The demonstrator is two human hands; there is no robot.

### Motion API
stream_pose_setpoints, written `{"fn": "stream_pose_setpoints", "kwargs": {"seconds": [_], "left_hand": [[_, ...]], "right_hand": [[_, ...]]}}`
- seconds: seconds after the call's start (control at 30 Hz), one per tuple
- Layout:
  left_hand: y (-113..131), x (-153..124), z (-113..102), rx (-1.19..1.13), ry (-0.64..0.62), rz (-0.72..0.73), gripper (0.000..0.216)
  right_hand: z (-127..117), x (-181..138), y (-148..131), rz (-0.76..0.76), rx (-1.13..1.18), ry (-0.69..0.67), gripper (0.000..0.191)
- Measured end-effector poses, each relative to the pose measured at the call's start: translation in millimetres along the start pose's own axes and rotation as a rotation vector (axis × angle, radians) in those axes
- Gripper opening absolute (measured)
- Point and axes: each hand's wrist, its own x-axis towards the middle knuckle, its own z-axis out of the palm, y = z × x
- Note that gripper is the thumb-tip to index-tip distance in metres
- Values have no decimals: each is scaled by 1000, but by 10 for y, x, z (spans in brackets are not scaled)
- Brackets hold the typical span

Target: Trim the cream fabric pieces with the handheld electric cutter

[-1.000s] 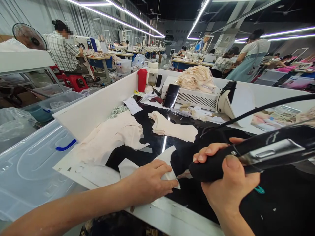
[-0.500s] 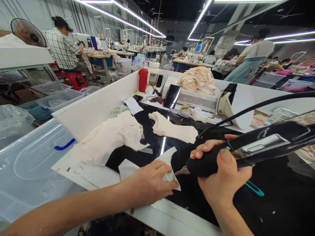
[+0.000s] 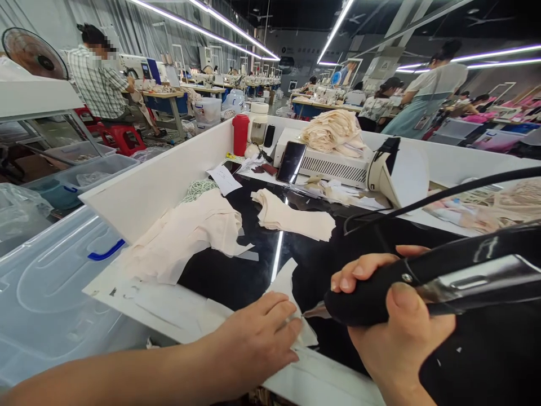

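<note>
My left hand (image 3: 257, 338) has its fingers curled over a small off-white fabric piece (image 3: 284, 280), gripping it near the table's front edge. A curved point of the fabric sticks out beyond the fingers. My right hand (image 3: 408, 344) is wrapped round a black hand-held power tool (image 3: 363, 296) with a silver lever-like strip on its body. Its pointed metal tip (image 3: 318, 310) meets the fabric's right edge, close to my left fingertips. Farther back on the black tabletop (image 3: 224, 277) lie a neat stack of cream fabric pieces (image 3: 293, 217) and a larger loose pile (image 3: 190, 231).
A black cable (image 3: 439, 196) arches above the table's right side. Behind stand a red cup (image 3: 240, 135), a phone (image 3: 291, 162), a white vented box (image 3: 333, 169) bearing fabric, and a white lamp-like cone (image 3: 408, 180). A clear plastic bin lid (image 3: 54, 287) is at left.
The tool and my right hand have shifted slightly right and down in view. The held fabric has turned a little under my left hand, and its left flap is now hidden.
</note>
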Motion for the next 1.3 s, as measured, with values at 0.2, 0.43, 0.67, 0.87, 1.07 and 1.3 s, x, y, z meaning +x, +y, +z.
{"fn": "stream_pose_setpoints", "kwargs": {"seconds": [0.2, 0.43, 0.67, 0.87, 1.07, 1.3], "left_hand": [[-270, 23, -38, -146, -31, 4, 20], [-342, -7, -83, -179, -71, -10, 20], [-326, -19, -45, -185, -37, 1, 20], [-307, -26, -9, -173, -28, -13, 18], [-321, -22, -3, -173, -51, -43, 23], [-354, -26, 20, -211, -67, -66, 23]], "right_hand": [[-9, -20, 23, -12, 24, 0, 44], [-20, -49, 42, 2, 9, 28, 46], [17, -17, 29, -16, 22, 21, 42], [85, 47, 56, -45, 29, 41, 40], [93, 47, 86, -12, 11, 30, 38], [145, 77, 79, -27, 6, 61, 37]]}}
